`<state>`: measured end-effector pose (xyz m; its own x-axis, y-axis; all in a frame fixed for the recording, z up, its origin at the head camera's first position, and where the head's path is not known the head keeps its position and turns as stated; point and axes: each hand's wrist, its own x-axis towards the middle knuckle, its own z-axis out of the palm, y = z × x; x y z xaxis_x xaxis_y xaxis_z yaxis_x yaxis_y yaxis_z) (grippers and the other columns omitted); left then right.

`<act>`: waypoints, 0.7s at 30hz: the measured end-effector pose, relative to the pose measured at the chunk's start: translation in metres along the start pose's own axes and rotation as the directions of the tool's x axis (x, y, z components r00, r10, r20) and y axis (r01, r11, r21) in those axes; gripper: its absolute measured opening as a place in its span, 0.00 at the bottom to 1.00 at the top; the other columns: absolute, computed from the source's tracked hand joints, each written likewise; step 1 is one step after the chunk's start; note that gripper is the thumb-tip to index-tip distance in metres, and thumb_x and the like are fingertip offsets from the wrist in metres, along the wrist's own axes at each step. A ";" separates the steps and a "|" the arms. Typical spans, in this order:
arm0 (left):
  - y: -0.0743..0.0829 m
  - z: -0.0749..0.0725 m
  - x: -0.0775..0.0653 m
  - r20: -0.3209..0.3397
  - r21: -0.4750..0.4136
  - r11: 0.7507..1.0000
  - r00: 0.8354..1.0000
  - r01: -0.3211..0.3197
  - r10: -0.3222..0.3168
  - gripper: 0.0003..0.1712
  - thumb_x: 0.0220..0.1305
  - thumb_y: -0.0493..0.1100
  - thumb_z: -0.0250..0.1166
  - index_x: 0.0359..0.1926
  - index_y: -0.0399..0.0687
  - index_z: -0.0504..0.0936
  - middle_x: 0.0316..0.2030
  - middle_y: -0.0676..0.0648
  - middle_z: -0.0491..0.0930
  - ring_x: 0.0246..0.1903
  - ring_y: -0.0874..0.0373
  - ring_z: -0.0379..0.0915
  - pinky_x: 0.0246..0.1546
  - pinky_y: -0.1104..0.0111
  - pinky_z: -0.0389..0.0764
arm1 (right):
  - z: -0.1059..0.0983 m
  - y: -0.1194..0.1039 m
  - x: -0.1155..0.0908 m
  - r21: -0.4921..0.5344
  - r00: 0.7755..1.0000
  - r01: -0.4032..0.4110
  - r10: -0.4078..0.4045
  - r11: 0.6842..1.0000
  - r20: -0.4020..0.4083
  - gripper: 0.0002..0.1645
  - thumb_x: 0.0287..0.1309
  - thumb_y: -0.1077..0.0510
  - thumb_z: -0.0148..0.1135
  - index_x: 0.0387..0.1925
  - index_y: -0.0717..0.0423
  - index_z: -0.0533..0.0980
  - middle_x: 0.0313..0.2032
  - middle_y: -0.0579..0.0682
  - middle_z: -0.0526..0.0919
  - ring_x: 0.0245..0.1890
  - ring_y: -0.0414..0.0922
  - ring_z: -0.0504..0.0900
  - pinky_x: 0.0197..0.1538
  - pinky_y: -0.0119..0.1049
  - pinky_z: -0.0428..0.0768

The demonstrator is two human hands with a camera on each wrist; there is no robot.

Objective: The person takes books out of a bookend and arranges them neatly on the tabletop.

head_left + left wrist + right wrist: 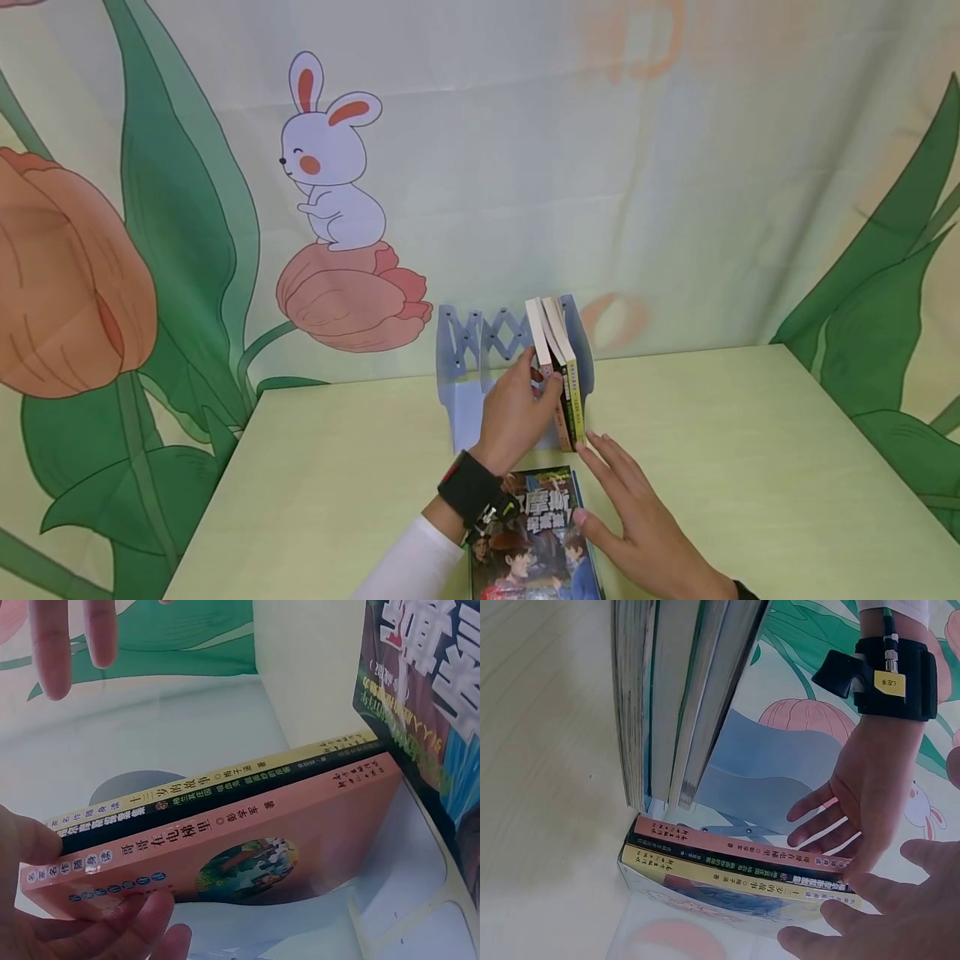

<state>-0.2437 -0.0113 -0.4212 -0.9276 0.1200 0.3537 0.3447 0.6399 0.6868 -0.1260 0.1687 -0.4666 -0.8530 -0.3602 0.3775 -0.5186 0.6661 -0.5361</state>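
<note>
Three thin books stand side by side at the right end of a blue-grey expanding book rack. One has a pink spine and cover, the middle one a black spine, the outer one a yellow spine. My left hand pinches the pink book near its upper end, thumb by the spines and fingers along its cover. Straight-fingered, my right hand is beside the lower end of the yellow book; whether its fingertips touch is unclear.
In front of the rack lies a stack of larger books, the top one with an illustrated cover. A printed cloth hangs behind the pale green table. My left wrist bears a black strap.
</note>
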 end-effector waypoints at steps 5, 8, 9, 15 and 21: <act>0.004 0.002 0.000 -0.015 0.078 0.997 1.000 -0.015 0.016 0.31 0.73 0.53 0.51 0.69 0.40 0.66 0.20 0.51 0.75 0.10 0.61 0.62 0.10 0.70 0.59 | 0.000 0.000 0.000 0.008 1.000 -0.011 0.011 1.000 -0.001 0.44 0.65 0.49 0.61 0.76 0.35 0.51 0.76 0.48 0.53 0.75 0.53 0.53 0.61 0.64 0.69; 0.006 0.003 0.001 -0.012 0.107 0.994 1.000 -0.014 0.016 0.31 0.73 0.52 0.51 0.70 0.39 0.64 0.14 0.52 0.70 0.06 0.61 0.58 0.08 0.70 0.55 | 0.001 0.000 0.000 0.009 1.000 -0.016 0.016 1.000 -0.012 0.44 0.65 0.49 0.61 0.76 0.34 0.52 0.76 0.47 0.54 0.75 0.53 0.54 0.61 0.64 0.70; 0.006 0.004 0.001 -0.011 0.116 0.993 1.000 -0.012 0.013 0.32 0.73 0.52 0.51 0.70 0.39 0.63 0.13 0.52 0.70 0.06 0.61 0.58 0.08 0.70 0.55 | 0.001 0.000 0.000 0.010 1.000 -0.017 0.017 1.000 -0.016 0.44 0.65 0.48 0.61 0.76 0.33 0.52 0.76 0.47 0.54 0.75 0.53 0.54 0.60 0.64 0.70; 0.005 0.008 0.004 -0.006 0.153 0.988 1.000 0.027 -0.026 0.36 0.72 0.53 0.51 0.74 0.40 0.58 0.12 0.52 0.70 0.06 0.59 0.59 0.09 0.69 0.56 | 0.002 0.001 0.000 0.007 0.999 -0.025 0.025 1.000 -0.023 0.44 0.64 0.49 0.62 0.76 0.32 0.52 0.75 0.48 0.56 0.75 0.53 0.55 0.61 0.63 0.70; 0.003 0.014 0.011 0.016 0.183 0.981 0.998 0.060 -0.064 0.42 0.70 0.55 0.52 0.77 0.41 0.50 0.11 0.52 0.70 0.06 0.58 0.61 0.09 0.67 0.56 | 0.000 0.003 0.001 -0.010 1.000 0.006 -0.006 1.000 -0.011 0.44 0.65 0.49 0.61 0.77 0.36 0.52 0.76 0.50 0.54 0.75 0.53 0.55 0.60 0.64 0.70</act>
<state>-0.2547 0.0020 -0.4244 -0.9500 0.0904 0.2988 0.2558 0.7739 0.5793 -0.1283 0.1699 -0.4676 -0.8492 -0.3572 0.3888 -0.5230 0.6704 -0.5264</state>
